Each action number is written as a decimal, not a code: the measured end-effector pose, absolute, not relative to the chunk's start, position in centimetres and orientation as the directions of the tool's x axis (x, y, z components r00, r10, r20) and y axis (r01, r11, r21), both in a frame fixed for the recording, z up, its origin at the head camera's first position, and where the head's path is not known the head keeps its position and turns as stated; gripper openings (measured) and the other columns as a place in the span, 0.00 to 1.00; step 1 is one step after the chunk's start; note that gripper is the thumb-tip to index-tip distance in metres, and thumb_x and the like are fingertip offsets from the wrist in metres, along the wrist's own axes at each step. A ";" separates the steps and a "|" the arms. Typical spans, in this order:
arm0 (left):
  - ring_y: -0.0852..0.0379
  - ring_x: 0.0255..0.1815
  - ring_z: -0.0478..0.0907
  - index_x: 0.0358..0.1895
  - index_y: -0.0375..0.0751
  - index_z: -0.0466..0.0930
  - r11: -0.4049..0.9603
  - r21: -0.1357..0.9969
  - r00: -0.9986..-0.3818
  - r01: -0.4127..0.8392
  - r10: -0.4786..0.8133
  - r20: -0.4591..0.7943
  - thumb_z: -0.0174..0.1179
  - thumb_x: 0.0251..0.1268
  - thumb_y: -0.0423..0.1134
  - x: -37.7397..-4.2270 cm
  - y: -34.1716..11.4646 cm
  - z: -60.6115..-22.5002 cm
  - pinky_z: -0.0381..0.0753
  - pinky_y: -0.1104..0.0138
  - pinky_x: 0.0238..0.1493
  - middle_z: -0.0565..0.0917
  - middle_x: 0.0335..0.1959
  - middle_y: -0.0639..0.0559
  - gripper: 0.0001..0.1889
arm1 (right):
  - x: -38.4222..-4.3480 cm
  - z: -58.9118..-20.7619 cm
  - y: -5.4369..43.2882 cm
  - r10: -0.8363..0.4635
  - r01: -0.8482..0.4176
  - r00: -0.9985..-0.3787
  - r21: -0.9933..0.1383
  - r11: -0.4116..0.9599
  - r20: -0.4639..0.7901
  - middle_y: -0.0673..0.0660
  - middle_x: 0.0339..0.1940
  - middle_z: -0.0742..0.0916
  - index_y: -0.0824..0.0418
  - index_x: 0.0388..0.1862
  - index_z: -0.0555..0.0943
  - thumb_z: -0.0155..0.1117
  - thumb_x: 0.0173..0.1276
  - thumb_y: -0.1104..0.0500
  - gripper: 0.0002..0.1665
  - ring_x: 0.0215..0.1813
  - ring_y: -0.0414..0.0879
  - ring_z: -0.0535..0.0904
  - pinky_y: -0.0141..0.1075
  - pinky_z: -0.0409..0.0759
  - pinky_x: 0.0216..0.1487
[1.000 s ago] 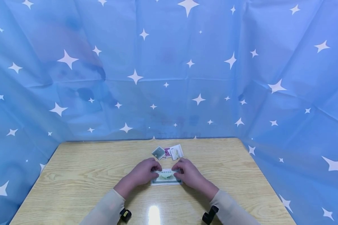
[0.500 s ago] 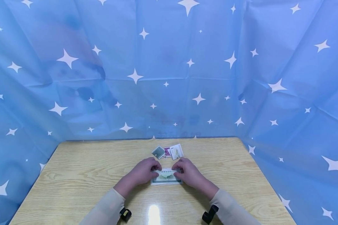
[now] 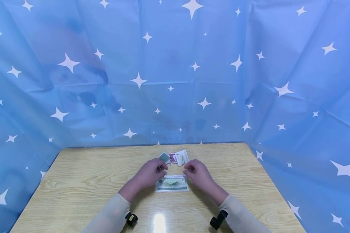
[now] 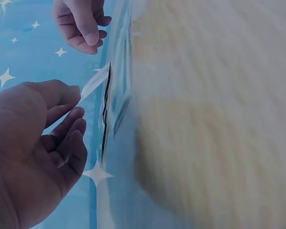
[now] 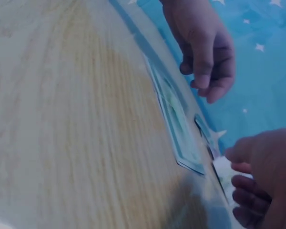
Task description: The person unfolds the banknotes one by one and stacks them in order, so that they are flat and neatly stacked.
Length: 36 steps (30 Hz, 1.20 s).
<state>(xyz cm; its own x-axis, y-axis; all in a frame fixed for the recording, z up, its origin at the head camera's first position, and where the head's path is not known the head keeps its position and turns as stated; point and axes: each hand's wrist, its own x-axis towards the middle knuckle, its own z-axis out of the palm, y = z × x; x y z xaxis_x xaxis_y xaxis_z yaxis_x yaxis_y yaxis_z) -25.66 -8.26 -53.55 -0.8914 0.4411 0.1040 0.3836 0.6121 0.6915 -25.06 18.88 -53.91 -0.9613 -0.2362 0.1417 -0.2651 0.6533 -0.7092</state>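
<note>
Both hands have come off the note since half a second ago, when they gripped its two ends, and have moved slightly forward toward the cards. Note and cards lie much where they did.

Left hand and right hand face each other, well apart, fingers loosely bent. The note lies flat on the table, nearer the person than the fingertips and between the two hands. Just beyond the hands three cards overlap: a grey one by the left fingers, which hide its near corner, a purple-red one in the middle, and a white one by the right fingers.

Only the head view shows the note's face fully, green print with a 2 at the corner nearest the right hand. From the right wrist it appears slantwise, with a gap between it and the right hand; there, too, a white card shows behind the right fingers. From the left wrist, a pale strip meets the left fingertips by line of sight; whether they touch it cannot be told.
</note>
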 end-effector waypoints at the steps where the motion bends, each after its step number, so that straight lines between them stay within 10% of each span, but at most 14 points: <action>1: 0.59 0.45 0.81 0.52 0.42 0.90 0.613 0.697 -0.897 0.373 0.430 0.102 0.70 0.78 0.36 -25.8 -8.1 -53.5 0.85 0.59 0.51 0.84 0.44 0.57 0.07 | -25.2 -53.9 19.0 -0.215 -0.254 -0.966 -0.712 0.655 0.146 0.50 0.39 0.84 0.62 0.45 0.89 0.77 0.73 0.66 0.05 0.41 0.43 0.80 0.39 0.83 0.45; 22: 0.47 0.65 0.80 0.74 0.43 0.79 0.734 0.597 -0.933 0.324 0.351 0.076 0.76 0.73 0.44 -31.4 -1.8 -53.7 0.83 0.52 0.67 0.80 0.68 0.44 0.30 | -29.4 -55.2 18.0 -0.076 -0.104 -0.994 -0.563 0.820 0.074 0.63 0.52 0.84 0.71 0.61 0.84 0.83 0.70 0.47 0.34 0.53 0.56 0.81 0.53 0.85 0.56; 36: 0.49 0.55 0.77 0.70 0.39 0.82 0.782 0.533 -0.931 0.323 0.362 0.033 0.76 0.73 0.42 -31.5 -1.0 -54.1 0.84 0.53 0.61 0.81 0.59 0.45 0.27 | -29.8 -54.7 17.4 -0.044 -0.064 -0.998 -0.596 0.800 0.049 0.59 0.44 0.82 0.67 0.49 0.86 0.86 0.67 0.54 0.22 0.43 0.51 0.77 0.46 0.82 0.44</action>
